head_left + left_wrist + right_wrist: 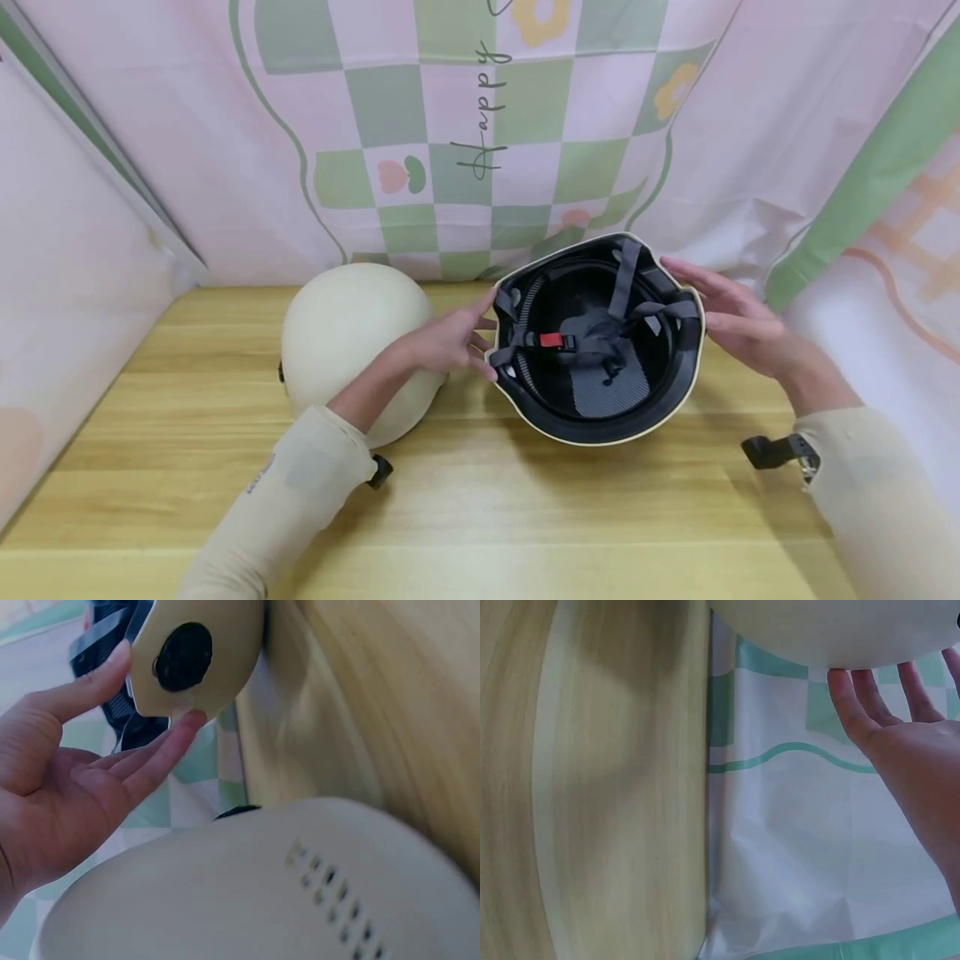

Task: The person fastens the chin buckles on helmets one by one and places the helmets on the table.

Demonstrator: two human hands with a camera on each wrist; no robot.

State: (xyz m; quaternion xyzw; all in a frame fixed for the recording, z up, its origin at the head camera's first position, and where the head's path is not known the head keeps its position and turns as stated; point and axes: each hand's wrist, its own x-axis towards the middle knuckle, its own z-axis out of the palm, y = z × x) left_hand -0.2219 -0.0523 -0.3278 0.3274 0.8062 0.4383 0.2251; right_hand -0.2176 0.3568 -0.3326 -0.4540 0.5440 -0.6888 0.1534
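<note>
A cream helmet [686,392], its black-lined inside turned up, has dark straps and a red-and-black buckle [551,340]. My left hand [450,337] grips its left side, thumb and fingers spread along the rim. In the left wrist view, the thumb [112,664] meets the edge and a fingertip touches the shell below a round black disc [184,656]. From the right, my right hand [750,321] touches the shell with nearly straight fingers [866,697]. A second cream helmet [348,333] sits dome up on the table, partly hidden under my left forearm.
The wooden table [465,533] runs back to a curtain [457,108] with green and white checks. White cloth [67,208] closes off the left. A black wrist strap [776,452] sits at my right sleeve. Vent holes [337,900] show on the dome-up helmet.
</note>
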